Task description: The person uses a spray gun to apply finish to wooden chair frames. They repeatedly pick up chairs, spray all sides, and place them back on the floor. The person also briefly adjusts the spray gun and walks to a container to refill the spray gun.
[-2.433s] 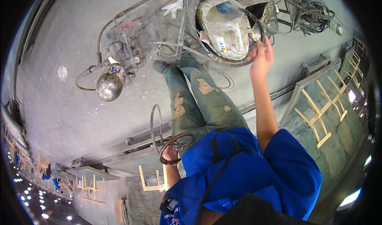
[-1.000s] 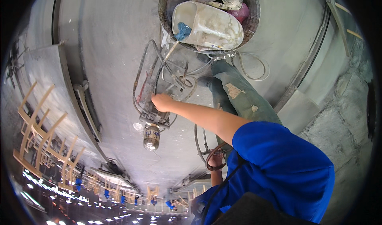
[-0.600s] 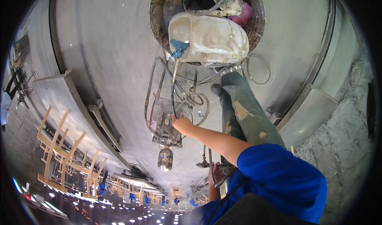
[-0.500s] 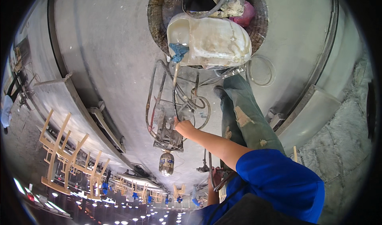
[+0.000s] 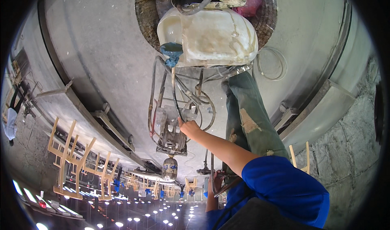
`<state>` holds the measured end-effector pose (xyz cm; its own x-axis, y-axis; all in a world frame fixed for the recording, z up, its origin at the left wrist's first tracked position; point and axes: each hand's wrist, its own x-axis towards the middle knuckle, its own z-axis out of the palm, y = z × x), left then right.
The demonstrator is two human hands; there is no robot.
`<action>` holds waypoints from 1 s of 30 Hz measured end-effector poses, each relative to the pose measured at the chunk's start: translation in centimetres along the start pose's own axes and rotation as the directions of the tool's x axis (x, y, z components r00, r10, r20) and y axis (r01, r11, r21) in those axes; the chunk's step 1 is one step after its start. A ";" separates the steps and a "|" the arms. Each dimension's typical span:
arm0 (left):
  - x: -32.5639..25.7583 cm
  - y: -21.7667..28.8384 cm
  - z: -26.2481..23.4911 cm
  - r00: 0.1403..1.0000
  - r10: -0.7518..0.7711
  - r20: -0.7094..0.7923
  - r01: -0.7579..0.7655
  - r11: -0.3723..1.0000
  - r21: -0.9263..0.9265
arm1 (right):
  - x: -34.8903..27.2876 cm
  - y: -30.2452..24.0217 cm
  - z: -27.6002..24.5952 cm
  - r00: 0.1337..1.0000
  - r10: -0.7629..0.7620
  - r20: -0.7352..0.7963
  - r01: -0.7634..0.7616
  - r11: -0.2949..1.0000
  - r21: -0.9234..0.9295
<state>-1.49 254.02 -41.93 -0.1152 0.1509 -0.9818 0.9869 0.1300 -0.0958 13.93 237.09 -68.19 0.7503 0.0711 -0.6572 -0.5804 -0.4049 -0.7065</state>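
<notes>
My right hand (image 5: 189, 127) is closed around the dark lower end of a slim rod (image 5: 176, 94), which looks pale near its top. On that top sits a cup-like, paint-crusted blue piece (image 5: 172, 53), at the open left end of a stained white plastic jug (image 5: 221, 37) lying on its side. Below the rod stands a grimy metal pump (image 5: 172, 132) with looped hoses and a rounded bottle-shaped vessel (image 5: 170, 169). Lower down, my left hand (image 5: 218, 181) is wrapped round a spray gun (image 5: 206, 171) with hoses on it, partly hidden by a dark loop.
A round worn drum rim (image 5: 146, 18) surrounds the jug, with a pink bundle (image 5: 250, 2) beside it. Coiled clear tubing (image 5: 273, 65) lies on the grey floor. Long metal rails (image 5: 93, 116) run at the left; wooden chair frames (image 5: 67, 157) and another person (image 5: 10, 120) are beyond.
The view has shifted slightly. The blue piece has turned and shows a rounder, cup-like top. Both hands keep their hold.
</notes>
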 end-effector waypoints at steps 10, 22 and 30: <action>1.4 -3.3 2.1 0.985 0.098 0.145 -0.093 0.995 -0.040 | -6.6 -6.6 -11.9 0.957 -0.244 -0.157 0.273 0.940 0.203; 7.1 -13.9 -4.3 0.941 0.234 0.242 -0.139 0.925 -0.355 | 2.7 5.1 -27.6 0.656 0.059 -0.752 -0.165 0.984 -0.067; 9.7 -16.2 -9.6 0.909 0.384 0.162 -0.264 0.830 -0.491 | -11.5 9.6 -20.6 0.757 -0.165 -0.632 0.022 0.974 -0.227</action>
<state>-19.70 262.82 -48.36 0.2928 0.0285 -0.9557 0.7941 0.5496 0.2597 6.25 213.58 -61.98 0.8637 -0.4556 -0.2155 -0.4766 -0.5996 -0.6428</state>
